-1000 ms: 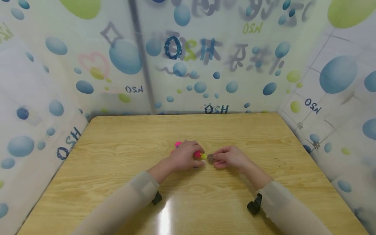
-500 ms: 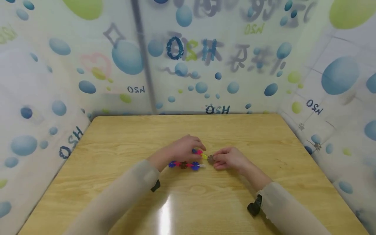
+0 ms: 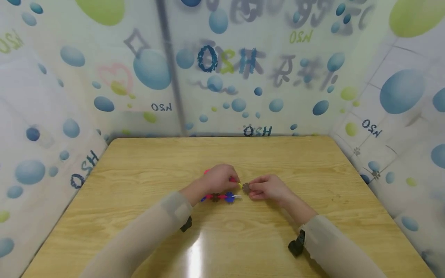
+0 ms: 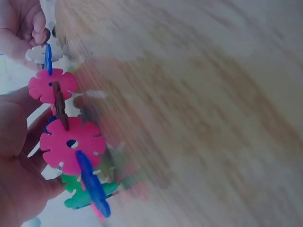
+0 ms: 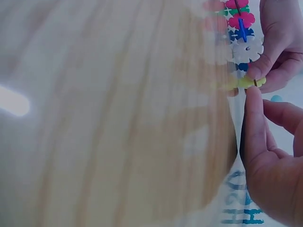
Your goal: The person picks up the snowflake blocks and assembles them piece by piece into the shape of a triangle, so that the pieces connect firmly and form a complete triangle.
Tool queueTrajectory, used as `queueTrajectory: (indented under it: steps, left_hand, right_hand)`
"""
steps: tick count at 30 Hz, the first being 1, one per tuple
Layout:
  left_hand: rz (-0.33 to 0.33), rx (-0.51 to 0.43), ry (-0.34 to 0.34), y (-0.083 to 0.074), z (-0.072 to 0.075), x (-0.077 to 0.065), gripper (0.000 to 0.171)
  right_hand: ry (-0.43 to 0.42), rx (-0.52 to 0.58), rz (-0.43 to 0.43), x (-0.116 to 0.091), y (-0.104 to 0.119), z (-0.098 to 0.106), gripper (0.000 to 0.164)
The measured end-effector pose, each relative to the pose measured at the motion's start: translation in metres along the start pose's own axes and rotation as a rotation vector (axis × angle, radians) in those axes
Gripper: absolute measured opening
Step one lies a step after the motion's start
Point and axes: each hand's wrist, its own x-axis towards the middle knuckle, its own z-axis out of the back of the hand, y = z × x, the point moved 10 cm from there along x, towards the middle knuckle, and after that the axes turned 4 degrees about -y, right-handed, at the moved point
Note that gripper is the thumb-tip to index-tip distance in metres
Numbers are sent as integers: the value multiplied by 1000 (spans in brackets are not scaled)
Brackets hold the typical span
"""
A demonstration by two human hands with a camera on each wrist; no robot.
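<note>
My left hand [image 3: 219,178] pinches the chain of interlocking plastic flower discs near its yellow disc [image 5: 245,82]; the thumb lies against that disc in the right wrist view. Between the fingertips of my right hand [image 3: 269,187] is a brown disc [image 3: 245,188], which meets the yellow one edge-on. The chain bends back nearer to me, with a blue disc [image 3: 230,198], a second brown disc [image 3: 215,198] and a white disc [image 5: 248,49] at its end. Pink discs [image 4: 59,147] and a green disc [image 4: 90,196] show beside my left palm. My left hand hides part of the chain in the head view.
A glossy wooden table [image 3: 278,239] lies under both hands, with a bright reflection near its front. Printed walls [image 3: 222,92] enclose its back and sides. A dark wrist camera [image 3: 296,246] sits at the right cuff.
My left hand lifted off the near row, uncovering it, then came back down onto the chain by the yellow disc. The right hand shifted slightly left, still pinching the brown disc.
</note>
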Motion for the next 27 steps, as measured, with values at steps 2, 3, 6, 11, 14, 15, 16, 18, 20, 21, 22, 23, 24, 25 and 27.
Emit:
queueTrajectory:
  steps: [2, 3, 6, 11, 14, 15, 16, 18, 20, 21, 22, 23, 24, 25, 27]
  left_hand:
    - [6, -26, -2, 2, 0, -1, 16]
    - [11, -44, -4, 2, 0, -2, 16]
    - [18, -83, -11, 4, 0, -3, 16]
    - [22, -91, -27, 6, 0, -4, 15]
    - [31, -90, -30, 7, -1, -4, 16]
    - [35, -92, -30, 8, -1, -4, 16]
    - [41, -94, -30, 8, -1, -4, 16]
    - [51, -97, -33, 9, -1, -4, 16]
    - [59, -100, -34, 9, -1, -4, 16]
    - [64, -101, -33, 9, -1, -5, 16]
    - [70, -102, -31, 10, -1, -5, 16]
    - [76, -102, -29, 11, -1, -5, 16]
    - [92, -117, -22, 12, -2, -5, 16]
    - [110, -134, -17, 13, -2, -5, 16]
    - [150, -170, -10, 17, -3, -5, 15]
  right_hand:
    - [4, 2, 2, 0, 0, -2, 34]
    - [1, 2, 2, 0, 0, -2, 34]
    - [-6, 1, 0, 1, 0, -3, 33]
    - [-10, 6, -4, 1, 1, -5, 33]
    - [-27, 19, -8, 2, 1, -4, 34]
    - [-34, 23, -10, 3, 1, -4, 34]
    - [-40, 28, -12, 3, 1, -4, 34]
    - [-46, 32, -14, 4, 1, -4, 34]
    - [-43, 34, -16, 5, 1, -5, 34]
    - [-41, 34, -15, 5, 1, -6, 34]
    - [-40, 33, -15, 6, 1, -6, 34]
    - [-38, 31, -14, 6, 1, -7, 34]
    - [-40, 30, -14, 6, 1, -7, 33]
    - [-41, 29, -14, 6, 1, -7, 33]
    - [-45, 27, -15, 6, 1, -7, 33]
